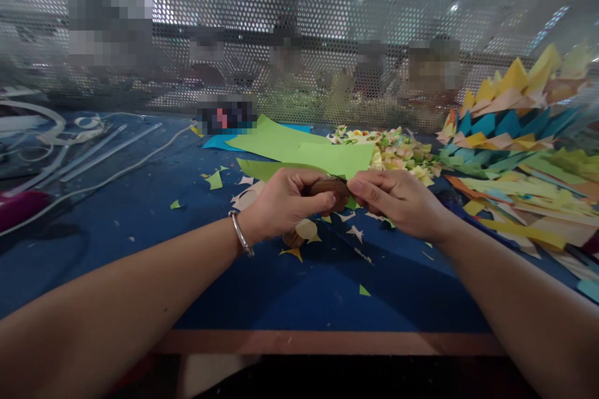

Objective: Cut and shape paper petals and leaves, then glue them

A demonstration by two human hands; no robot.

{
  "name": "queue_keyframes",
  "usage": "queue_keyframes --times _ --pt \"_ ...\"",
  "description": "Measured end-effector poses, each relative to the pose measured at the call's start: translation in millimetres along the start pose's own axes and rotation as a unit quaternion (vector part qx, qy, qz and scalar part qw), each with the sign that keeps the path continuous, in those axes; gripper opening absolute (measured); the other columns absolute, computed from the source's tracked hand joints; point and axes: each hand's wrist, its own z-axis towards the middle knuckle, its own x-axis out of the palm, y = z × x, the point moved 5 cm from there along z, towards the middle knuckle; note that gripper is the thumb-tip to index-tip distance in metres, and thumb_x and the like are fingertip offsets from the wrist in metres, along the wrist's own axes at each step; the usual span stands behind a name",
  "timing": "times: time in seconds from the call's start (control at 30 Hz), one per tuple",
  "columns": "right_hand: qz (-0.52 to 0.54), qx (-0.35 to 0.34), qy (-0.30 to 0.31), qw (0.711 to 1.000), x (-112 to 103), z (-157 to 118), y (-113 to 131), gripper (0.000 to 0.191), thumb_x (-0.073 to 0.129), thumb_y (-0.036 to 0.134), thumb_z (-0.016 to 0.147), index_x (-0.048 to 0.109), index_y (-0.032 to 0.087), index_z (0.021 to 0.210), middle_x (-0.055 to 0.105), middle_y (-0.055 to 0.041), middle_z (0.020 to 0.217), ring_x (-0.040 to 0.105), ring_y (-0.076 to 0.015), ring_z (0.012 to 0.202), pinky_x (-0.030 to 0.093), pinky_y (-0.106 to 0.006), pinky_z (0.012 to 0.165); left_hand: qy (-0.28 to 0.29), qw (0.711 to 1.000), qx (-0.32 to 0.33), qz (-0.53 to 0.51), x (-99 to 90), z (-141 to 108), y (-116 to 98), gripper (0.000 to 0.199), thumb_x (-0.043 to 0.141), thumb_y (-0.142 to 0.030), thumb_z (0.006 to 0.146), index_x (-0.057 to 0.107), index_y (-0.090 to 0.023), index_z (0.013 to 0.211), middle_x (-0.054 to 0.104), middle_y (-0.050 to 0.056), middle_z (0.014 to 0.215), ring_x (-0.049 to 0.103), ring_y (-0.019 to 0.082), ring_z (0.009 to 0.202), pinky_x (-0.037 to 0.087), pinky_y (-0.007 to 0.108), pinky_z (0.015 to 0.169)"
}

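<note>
My left hand (285, 202) is closed around a brown, round-edged disc (330, 187), thumb across its near face. I cannot tell whether it is cardboard or wood. My right hand (397, 199) pinches at the disc's right edge, where a bit of green paper (352, 202) shows below the fingertips. Just behind both hands, a light green sheet (334, 156) rises from the table; the fingers hide where it meets the disc. Under the hands lie a pale paper circle (307, 229), a star-shaped scrap (355, 233) and an orange scrap (294, 254).
Cut paper pieces (402, 153) are heaped behind my right hand. Layered zigzag paper (510, 112) stands at the right, above loose strips (538, 199). A white cable (135, 169) and clear sticks (112, 153) lie left. A perforated metal screen (318, 75) closes off the back.
</note>
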Motion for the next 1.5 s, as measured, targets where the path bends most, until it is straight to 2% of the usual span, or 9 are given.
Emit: queue_keyframes --times 0.17,0.37,0.5,0.87,1.07,1.5 --pt "0.005 0.001 0.011 1.0 0.3 0.1 0.4 0.054 0.046 0.06 0.098 0.04 0.02 0.062 0.03 0.0051 0.059 0.032 -0.0081 0.05 0.024 -0.027 0.049 -0.001 1.0 0.0 -0.01 1.0 -0.7 0.9 0.014 0.068 -0.022 0.078 0.066 -0.013 0.068 0.055 -0.003 0.061 0.045 0.008 0.057 0.039 0.021 0.056" --pt "0.037 0.004 0.013 0.999 0.5 0.0 -3.6 0.051 0.047 0.057 0.099 0.043 0.019 0.064 0.034 0.0049 0.062 0.033 -0.0078 0.051 0.027 -0.026 0.05 -0.001 1.0 0.0 -0.028 1.9 -1.4 5.1 0.013 0.068 -0.023 0.082 0.07 -0.012 0.076 0.063 0.0 0.068 0.052 0.008 0.061 0.042 0.021 0.057" --pt "0.052 0.006 0.017 0.998 0.5 0.2 -5.4 0.05 0.048 0.056 0.099 0.043 0.02 0.065 0.032 0.0052 0.061 0.031 -0.0083 0.051 0.026 -0.027 0.049 0.004 1.0 0.001 -0.022 2.7 -1.4 4.6 0.014 0.068 -0.023 0.083 0.069 -0.012 0.073 0.062 0.0 0.067 0.05 0.008 0.06 0.041 0.02 0.056" --pt "0.009 0.005 0.008 1.0 -1.4 -0.2 -2.0 0.053 0.047 0.059 0.097 0.042 0.02 0.062 0.034 0.0049 0.057 0.033 -0.0087 0.05 0.024 -0.027 0.049 -0.004 1.0 -0.01 0.005 0.2 -1.3 4.8 0.014 0.068 -0.026 0.079 0.069 -0.012 0.075 0.06 -0.001 0.067 0.05 0.009 0.062 0.04 0.023 0.057" --pt "-0.02 0.0 0.009 1.0 -2.1 -0.9 -0.8 0.052 0.05 0.06 0.096 0.044 0.02 0.063 0.035 0.0043 0.059 0.032 -0.0095 0.052 0.025 -0.028 0.05 0.001 1.0 -0.009 0.015 -1.1 -2.0 1.4 0.017 0.068 -0.025 0.076 0.063 -0.013 0.065 0.053 -0.003 0.061 0.045 0.009 0.06 0.037 0.023 0.056" --pt "-0.025 0.0 0.004 1.0 -0.3 -0.5 -1.5 0.054 0.047 0.062 0.096 0.041 0.02 0.062 0.033 0.0051 0.057 0.032 -0.0086 0.05 0.024 -0.027 0.049 -0.003 0.999 -0.007 0.035 -1.5 -1.1 -3.6 0.01 0.067 -0.022 0.071 0.067 -0.014 0.066 0.058 -0.001 0.061 0.049 0.01 0.06 0.042 0.024 0.058"
